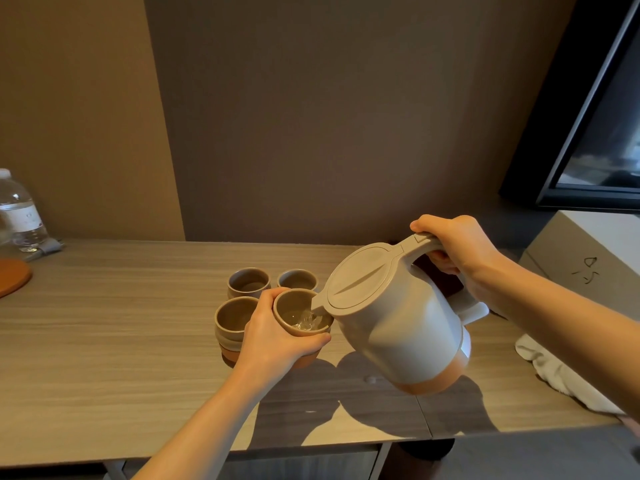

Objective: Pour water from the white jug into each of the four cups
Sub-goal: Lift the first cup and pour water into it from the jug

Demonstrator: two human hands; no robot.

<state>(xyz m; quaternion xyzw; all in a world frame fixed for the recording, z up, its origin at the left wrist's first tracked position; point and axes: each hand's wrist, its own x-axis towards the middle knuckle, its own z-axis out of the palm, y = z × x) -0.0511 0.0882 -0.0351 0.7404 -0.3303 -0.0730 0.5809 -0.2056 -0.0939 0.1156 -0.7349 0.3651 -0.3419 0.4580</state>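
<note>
Right hand point(457, 251) wrapped around the handle of the white jug point(398, 327), fingers curled under the grip, thumb along the top. The jug is held above the table point(104, 341), tipped forward and left, spout over the rim of the near right cup point(301, 317). Water shows in that cup, rippling.

Left hand point(273, 336) curls round the side of the same cup, thumb near the rim, fingers across the front. Whether the cup sits on the table or is lifted slightly cannot be told; the hand hides its base.

The other three cups: near left cup point(232, 320) just beside the held one, two far cups point(248, 282) point(297, 279) behind it, all close together. Their contents are unclear in this dim light.

Handling, as a judgement: the jug looks like hard plastic, rigid, lidded, probably heavy toward the base when full, so the handle is the right hold, gripped firmly since the weight shifts as it tips. The cups look ceramic, stiff and breakable, glazed above with a rougher bare band below; a hold low around the body seems safest. The cups stand close together, so a wide stream could splash its neighbours.

Also present: a water bottle point(19, 213) at far left, a white cloth point(554, 368) at right.
</note>
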